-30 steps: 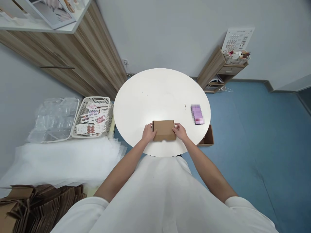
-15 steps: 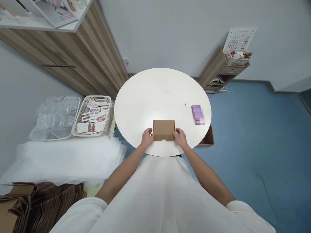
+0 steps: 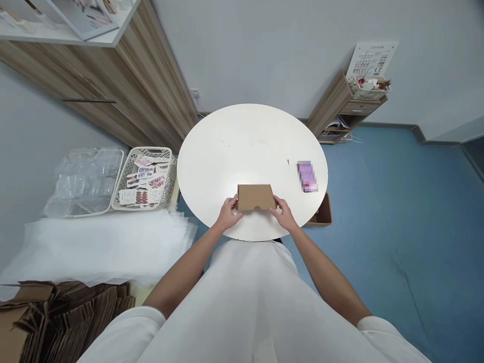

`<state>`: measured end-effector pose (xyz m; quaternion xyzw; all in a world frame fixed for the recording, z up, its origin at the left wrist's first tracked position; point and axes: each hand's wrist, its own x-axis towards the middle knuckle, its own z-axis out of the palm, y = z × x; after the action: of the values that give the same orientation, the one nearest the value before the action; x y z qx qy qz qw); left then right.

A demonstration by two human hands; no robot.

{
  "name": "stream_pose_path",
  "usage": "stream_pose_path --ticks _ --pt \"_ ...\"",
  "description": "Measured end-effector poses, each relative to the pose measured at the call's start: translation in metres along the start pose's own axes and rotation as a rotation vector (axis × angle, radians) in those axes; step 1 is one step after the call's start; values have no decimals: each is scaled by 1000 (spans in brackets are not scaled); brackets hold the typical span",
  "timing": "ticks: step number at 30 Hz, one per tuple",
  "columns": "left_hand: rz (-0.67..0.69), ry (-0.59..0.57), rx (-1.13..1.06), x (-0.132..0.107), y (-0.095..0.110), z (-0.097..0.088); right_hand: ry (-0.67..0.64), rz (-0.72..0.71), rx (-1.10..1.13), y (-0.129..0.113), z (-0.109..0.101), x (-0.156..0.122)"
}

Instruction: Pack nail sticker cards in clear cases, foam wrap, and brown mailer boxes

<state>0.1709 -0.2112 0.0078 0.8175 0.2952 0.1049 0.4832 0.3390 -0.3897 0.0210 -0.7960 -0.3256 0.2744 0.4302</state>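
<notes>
A small brown cardboard box with its lid down is near the front edge of the round white table. A half-round notch shows at the middle of its near edge. My left hand holds the box's left side, fingers against the side wall and thumb just off the near corner. At the right side, my right hand grips the box in the same way, its thumb by the near right corner. The inside of the box is hidden.
A blurred purple item lies on the table's right. Left are a white basket of nail-set cards, clear plastic trays, translucent sheets and folded cardboard. An open carton stands below the table's right edge.
The box has shifted slightly away from me and its near edge now looks tipped up. Both thumbs have slid off its near face toward me, while the fingers stay at the sides.
</notes>
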Motion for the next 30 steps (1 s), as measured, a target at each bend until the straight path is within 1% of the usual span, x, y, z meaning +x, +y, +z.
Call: stream_pose_path --ticks 5,9,13,18,21,24,27,30 --pt "-30 -56 69 18 18 -12 -34 86 -24 -20 -16 16" --pt "-91 -38 160 31 29 -17 -28 97 -75 -34 -20 28" --pt "-106 -15 248 37 35 -20 -4 98 -149 -47 -23 37" --pt "-66 -1 281 42 38 -23 -72 92 -119 -59 -27 45" --pt "-16 38 241 43 38 -24 -91 143 -68 -61 -29 47" --pt "15 51 216 44 36 -24 -128 159 -15 -59 -31 49" --pt "-2 30 181 43 35 -26 -146 173 47 -53 -31 49" --pt "-51 -8 76 42 33 -29 -140 212 111 -47 -32 48"
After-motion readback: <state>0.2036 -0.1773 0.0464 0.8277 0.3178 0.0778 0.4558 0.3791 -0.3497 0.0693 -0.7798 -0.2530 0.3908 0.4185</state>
